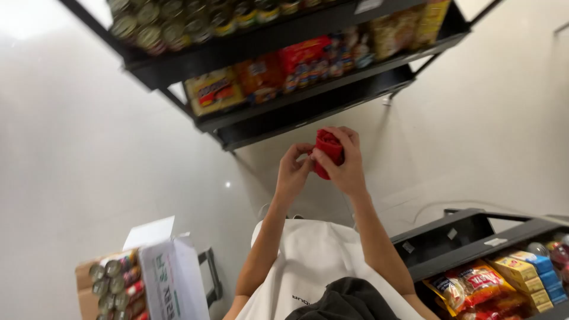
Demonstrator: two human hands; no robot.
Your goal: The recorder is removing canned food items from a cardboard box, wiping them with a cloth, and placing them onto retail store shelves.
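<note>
Both hands together at 12 o'clock: right hand (347,169) clamped red packet (328,153), left hand (293,172) pinched its edge. Packet not shelved; shelf (308,109) further up.

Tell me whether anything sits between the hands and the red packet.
Nothing visible does. The red packet is already gripped by the right hand, and the left hand pinches its near edge. The shelf rack stands beyond them, apart from the packet.
</note>
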